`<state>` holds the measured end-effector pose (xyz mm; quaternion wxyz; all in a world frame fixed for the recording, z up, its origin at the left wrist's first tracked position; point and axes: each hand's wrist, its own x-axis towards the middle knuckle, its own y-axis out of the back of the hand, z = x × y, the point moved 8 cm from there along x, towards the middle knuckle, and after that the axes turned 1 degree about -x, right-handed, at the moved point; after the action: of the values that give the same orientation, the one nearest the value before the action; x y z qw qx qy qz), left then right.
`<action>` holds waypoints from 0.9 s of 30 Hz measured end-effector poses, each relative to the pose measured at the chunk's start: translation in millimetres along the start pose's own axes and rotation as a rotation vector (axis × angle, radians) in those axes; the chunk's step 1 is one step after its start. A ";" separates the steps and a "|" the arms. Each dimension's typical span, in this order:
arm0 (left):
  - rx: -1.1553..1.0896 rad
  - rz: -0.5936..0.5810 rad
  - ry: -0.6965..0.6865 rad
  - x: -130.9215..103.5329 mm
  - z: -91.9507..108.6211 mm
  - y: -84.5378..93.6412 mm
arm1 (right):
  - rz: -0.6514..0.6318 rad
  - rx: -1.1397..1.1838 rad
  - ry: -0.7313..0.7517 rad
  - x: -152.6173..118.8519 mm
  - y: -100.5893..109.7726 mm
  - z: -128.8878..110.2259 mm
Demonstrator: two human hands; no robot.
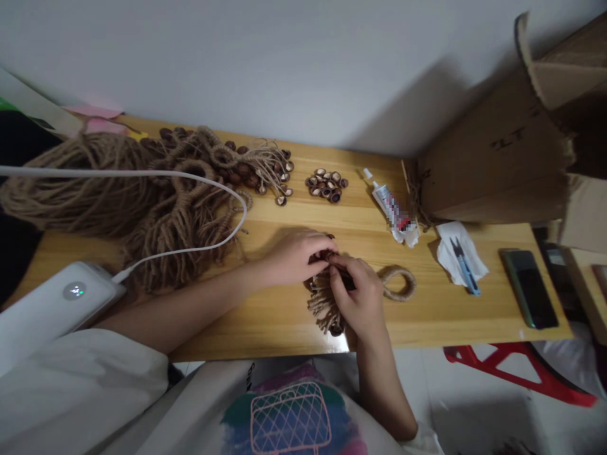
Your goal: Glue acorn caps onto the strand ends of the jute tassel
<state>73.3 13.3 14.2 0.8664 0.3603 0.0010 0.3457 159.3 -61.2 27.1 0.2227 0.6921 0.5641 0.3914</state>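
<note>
Both hands work close together over a jute rope tassel (pixel 325 309) that lies near the table's front edge. Its frayed cord ends point toward me, and a rope ring (pixel 401 283) shows just right of my right hand. My left hand (pixel 298 254) is closed, its fingers curled around brown nut shells at the top of the tassel. My right hand (pixel 359 294) is closed in a pinch at the same spot, thumb against fingers; what sits between its fingertips is mostly hidden. One brown shell (pixel 336 330) hangs at the tassel's lower end.
Behind the hands lies a pile of halved nut shells (pixel 327 184). A glue tube (pixel 391 205), blue-handled snips (pixel 465 268) on tissue and a phone (pixel 528 287) are to the right. Rope bundles (pixel 85 183), a white cable (pixel 190 174) and a power bank (pixel 71 309) fill the left; a cardboard box (pixel 488 151) stands back right.
</note>
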 end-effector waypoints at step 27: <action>-0.052 0.009 0.045 -1.3 -2.5 0.1 | -0.004 0.011 -0.003 -0.5 -0.6 1.0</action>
<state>71.7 14.1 12.1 0.8737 0.3299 0.0098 0.3573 159.7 -61.4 25.9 0.2206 0.6929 0.5671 0.3868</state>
